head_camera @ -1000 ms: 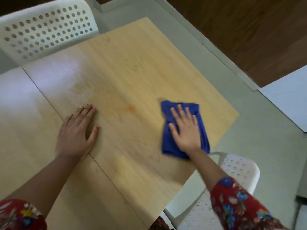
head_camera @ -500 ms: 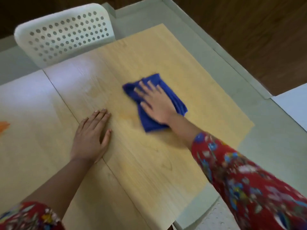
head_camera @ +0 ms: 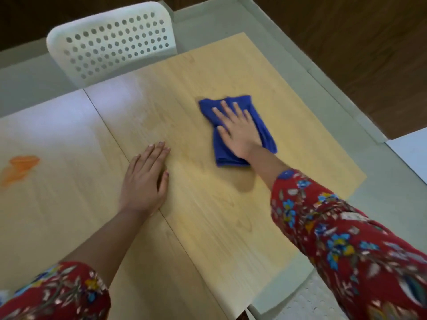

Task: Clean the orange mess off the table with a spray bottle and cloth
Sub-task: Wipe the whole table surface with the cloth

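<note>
A folded blue cloth (head_camera: 265,128) lies on the right half of the light wooden table (head_camera: 208,222). My right hand (head_camera: 238,130) presses flat on the cloth with straight, spread fingers. Flat on the wood beside the table's centre seam rests my left hand (head_camera: 144,181), holding nothing. An orange smear (head_camera: 20,168) marks the left half of the table, far from the cloth. No spray bottle is in view.
A white perforated chair (head_camera: 111,45) stands at the table's far side. Another white chair (head_camera: 298,303) sits at the near right corner. Grey floor surrounds the table, with dark wood panelling (head_camera: 346,54) beyond.
My right hand swept the cloth left across a faint orange spot, then back to the right. That spot no longer shows. The view shifted, bringing the orange smear at left into sight.
</note>
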